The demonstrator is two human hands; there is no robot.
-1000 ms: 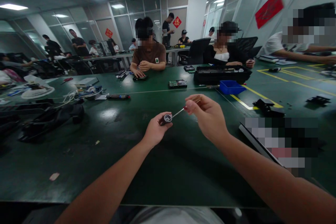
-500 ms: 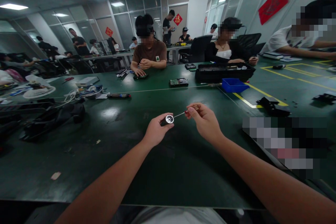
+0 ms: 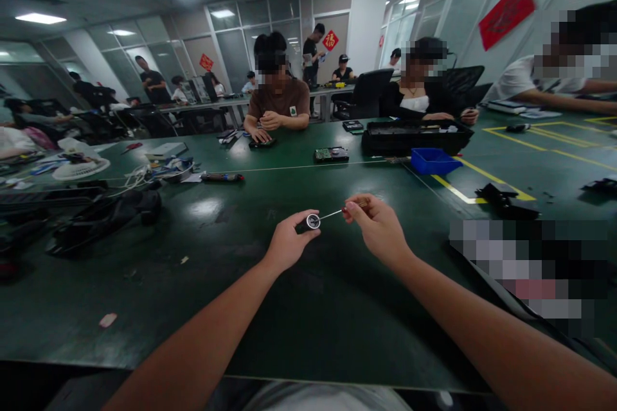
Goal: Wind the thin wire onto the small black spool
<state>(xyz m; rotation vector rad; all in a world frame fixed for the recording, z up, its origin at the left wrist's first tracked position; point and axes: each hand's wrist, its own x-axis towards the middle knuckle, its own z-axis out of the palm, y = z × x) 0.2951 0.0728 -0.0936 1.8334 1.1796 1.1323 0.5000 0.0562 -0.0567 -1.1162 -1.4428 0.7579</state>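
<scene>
My left hand (image 3: 288,244) is closed on a small round black and silver part (image 3: 312,221), held above the green table (image 3: 241,308). My right hand (image 3: 376,227) grips a thin screwdriver (image 3: 337,212) with a red handle. Its metal tip rests in the middle of the round part. Both hands hover just over the table, in front of me.
A blue bin (image 3: 430,160) and a long black case (image 3: 415,135) stand at the back right. A circuit board (image 3: 331,154) lies at the middle back, black bags (image 3: 106,215) and cables on the left. Several people sit across the table and on the right.
Both hands have sunk a little and drawn closer together. The round part has turned so that its open face shows. The screwdriver tip stays on it.
</scene>
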